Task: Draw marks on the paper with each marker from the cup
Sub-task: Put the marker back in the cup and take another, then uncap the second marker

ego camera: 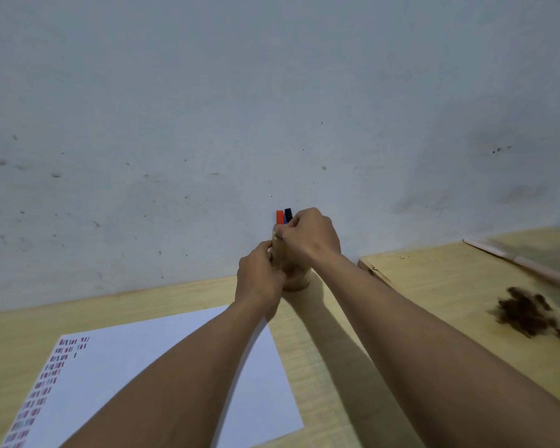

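A brown cup [294,279] stands on the wooden table by the wall, mostly hidden by both hands. My left hand [260,279] wraps around its left side. My right hand [311,236] is closed at the cup's top around the markers. A red marker cap [279,216] and a black marker cap [288,215] stick up beside its fingers, with a bit of blue between them. Which marker the fingers pinch is hidden. The white paper [162,354] lies at the near left, with rows of small red, blue and black marks down its left edge.
A second, slightly raised wooden surface [450,286] adjoins on the right. It carries a dark brown clump [527,313] and a pale pink stick-like object [518,260] near the wall. The grey wall [272,108] stands right behind the cup.
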{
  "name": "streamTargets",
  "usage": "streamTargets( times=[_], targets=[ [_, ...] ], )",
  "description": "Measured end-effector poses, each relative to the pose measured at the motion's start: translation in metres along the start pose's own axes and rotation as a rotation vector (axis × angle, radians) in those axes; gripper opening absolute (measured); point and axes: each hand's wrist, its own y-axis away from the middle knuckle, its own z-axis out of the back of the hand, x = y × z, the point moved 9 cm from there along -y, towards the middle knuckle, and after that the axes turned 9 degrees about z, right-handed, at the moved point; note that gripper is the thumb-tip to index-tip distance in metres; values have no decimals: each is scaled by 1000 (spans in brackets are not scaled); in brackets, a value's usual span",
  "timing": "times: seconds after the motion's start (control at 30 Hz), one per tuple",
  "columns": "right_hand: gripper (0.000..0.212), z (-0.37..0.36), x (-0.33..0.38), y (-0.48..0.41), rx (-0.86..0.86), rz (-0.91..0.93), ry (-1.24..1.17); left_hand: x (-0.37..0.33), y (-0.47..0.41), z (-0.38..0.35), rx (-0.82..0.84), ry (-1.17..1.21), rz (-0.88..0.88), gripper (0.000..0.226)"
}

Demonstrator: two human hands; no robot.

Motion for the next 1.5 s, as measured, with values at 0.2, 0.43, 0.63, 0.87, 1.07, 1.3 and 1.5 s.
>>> streamTargets(
  times=[0.2, 0.43, 0.63, 0.87, 1.07, 1.3, 1.5],
  targets=[
    [21, -6, -2, -2, -42, -38, 70, 2, -2, 1, -29, -66, -5, 37],
    [21, -3, 8, -2, -79, 4, 136, 3, -2, -1, -35, -81, -21, 36],
    [21, 16, 24, 3, -217, 90, -1, 4, -2, -1, -20, -103, -11, 37],
    [16, 51, 65, 15, -280, 234, -211, -12, 6, 49, -105, -15, 26, 55],
    [13, 47, 96, 41, -108, 315, -251, -41, 34, 140, -313, 201, 12, 32],
    [12, 39, 127, 77, 66, 370, -211, -65, 74, 180, -111, 350, -56, 10],
    [23, 58, 147, 111, -150, 304, -196, -61, 94, 209, -141, 410, 8, 12]
  ],
)
